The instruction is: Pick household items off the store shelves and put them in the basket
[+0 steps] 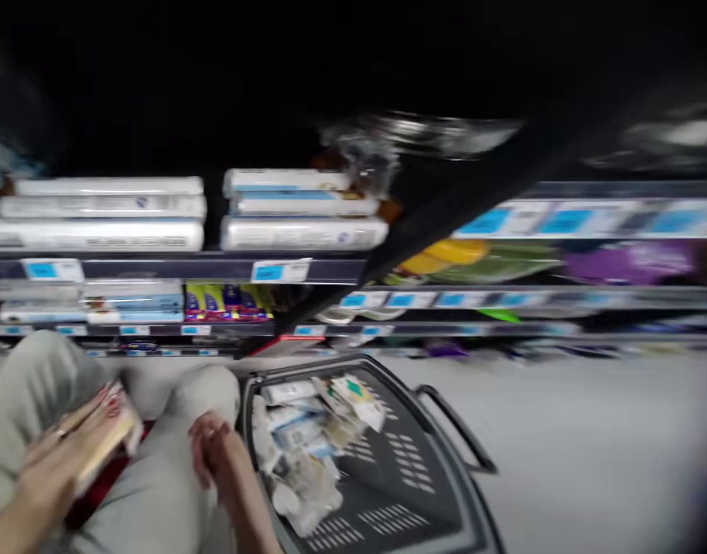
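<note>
My left hand (58, 446) is closed around a pale yellow and white packet (111, 438) with some red on it, held over my lap. The packet's print is too blurred to read. My right hand (215, 446) hangs over my knee, just left of the shopping basket's rim. Its fingers are loosely bent and somewhat smeared, and I see nothing held in them. A dark grey shopping basket (439, 512) stands on the floor beside my right leg. Inside it lie several white and light-blue packets (298, 431) and a white packet with a green mark (356, 392).
Low store shelves (312, 265) with blue and white price tags run across the front. Stacked white packs (93, 235) fill the left shelf, with yellow and purple packets (229, 300) below. The basket handle (460, 431) sticks out over the grey floor (561, 431).
</note>
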The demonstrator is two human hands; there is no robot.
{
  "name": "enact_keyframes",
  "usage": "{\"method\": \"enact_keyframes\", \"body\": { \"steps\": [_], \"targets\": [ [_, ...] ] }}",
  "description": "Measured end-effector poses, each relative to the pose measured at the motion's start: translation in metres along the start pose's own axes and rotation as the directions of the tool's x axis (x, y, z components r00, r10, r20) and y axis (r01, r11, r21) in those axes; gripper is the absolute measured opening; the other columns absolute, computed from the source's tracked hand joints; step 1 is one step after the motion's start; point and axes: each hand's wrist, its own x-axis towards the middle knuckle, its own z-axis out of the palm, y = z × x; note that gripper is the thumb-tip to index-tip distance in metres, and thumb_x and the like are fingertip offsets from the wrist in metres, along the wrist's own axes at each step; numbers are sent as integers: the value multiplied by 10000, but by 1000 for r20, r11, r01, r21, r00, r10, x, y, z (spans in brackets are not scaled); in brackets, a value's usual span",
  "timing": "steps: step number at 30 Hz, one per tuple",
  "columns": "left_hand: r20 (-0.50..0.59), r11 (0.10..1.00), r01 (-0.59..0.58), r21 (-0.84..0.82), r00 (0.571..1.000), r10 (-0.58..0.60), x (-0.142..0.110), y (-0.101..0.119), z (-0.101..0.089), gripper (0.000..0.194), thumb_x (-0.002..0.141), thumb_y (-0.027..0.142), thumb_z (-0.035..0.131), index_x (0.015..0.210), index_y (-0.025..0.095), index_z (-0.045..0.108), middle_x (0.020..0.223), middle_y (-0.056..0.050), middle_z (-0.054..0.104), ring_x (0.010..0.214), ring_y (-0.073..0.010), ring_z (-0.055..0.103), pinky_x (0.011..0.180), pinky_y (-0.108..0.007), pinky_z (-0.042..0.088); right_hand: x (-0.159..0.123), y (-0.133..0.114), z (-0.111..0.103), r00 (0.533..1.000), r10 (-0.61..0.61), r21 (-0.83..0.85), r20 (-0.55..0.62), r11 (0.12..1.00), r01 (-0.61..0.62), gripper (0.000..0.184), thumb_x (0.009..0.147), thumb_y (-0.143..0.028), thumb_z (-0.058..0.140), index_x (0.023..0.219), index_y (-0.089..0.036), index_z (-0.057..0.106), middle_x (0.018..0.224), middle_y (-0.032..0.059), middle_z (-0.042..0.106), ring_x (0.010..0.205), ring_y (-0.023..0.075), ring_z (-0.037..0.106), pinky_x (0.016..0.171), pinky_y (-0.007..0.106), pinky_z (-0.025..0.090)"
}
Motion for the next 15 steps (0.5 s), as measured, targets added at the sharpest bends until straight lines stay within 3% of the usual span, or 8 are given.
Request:
{"method": "enact_keyframes", "body": {
  "steps": [2,3,5,8,10,11,13,15],
  "targets": [
    [-38,974,-151,169,986,160,-10,17,-9,499,927,167,466,1360,416,467,1249,54,650,1298,-236,502,1100,-388,377,-41,9,68,974,29,131,226,990,-60,646,709,-746,588,984,-165,638,640,26,627,384,105,472,400,251,395],
    [-47,953,-183,241,979,200,-13,23,-12,509,919,159,483,1374,386,457,1256,32,642,1338,-260,449,1127,-417,336,-56,10,94,967,24,162,254,985,-67,628,716,-706,622,1062,-182,622,717,39,653,431,114,510,427,256,424],
    [-54,934,-179,311,977,205,-18,30,-21,489,903,126,504,1338,349,520,1254,4,643,1361,-291,410,1150,-465,285,-74,8,129,984,2,145,176,989,-27,549,737,-622,665,1088,-203,629,766,43,666,484,123,534,449,254,446],
    [-61,980,-104,171,991,116,-25,31,-46,510,861,78,525,1306,325,563,1285,-15,634,1370,-296,399,1147,-471,301,-79,-3,148,993,-11,70,116,998,3,484,733,-598,681,992,-190,671,707,24,654,433,101,477,411,242,434],
    [-38,993,2,-119,999,-6,-30,28,-70,650,783,141,636,1393,292,467,1413,-50,531,1414,-317,317,1136,-466,332,-78,-16,148,988,-21,10,150,1000,20,511,711,-619,688,954,-169,679,653,10,633,394,81,425,368,224,397],
    [0,941,87,-327,996,-92,-32,26,-81,745,746,209,688,1432,282,408,1476,-64,458,1425,-331,289,1119,-463,359,-78,-23,147,982,-19,-27,187,999,24,520,713,-628,680,938,-159,682,634,6,622,387,73,405,356,213,378],
    [142,665,300,-684,949,-283,-35,23,-102,823,706,351,741,1446,269,391,1505,-96,418,1379,-347,373,1056,-436,431,-79,-37,147,963,-22,-113,269,992,54,522,737,-633,656,921,-145,688,629,3,611,393,59,384,357,196,358],
    [309,365,464,-807,859,-409,-35,23,-115,671,713,428,744,1327,221,568,1337,-145,600,1162,-320,600,917,-363,520,-81,-50,152,945,-27,-197,327,976,96,507,758,-622,642,917,-144,696,652,5,613,415,55,386,375,187,356]
  ]
}}
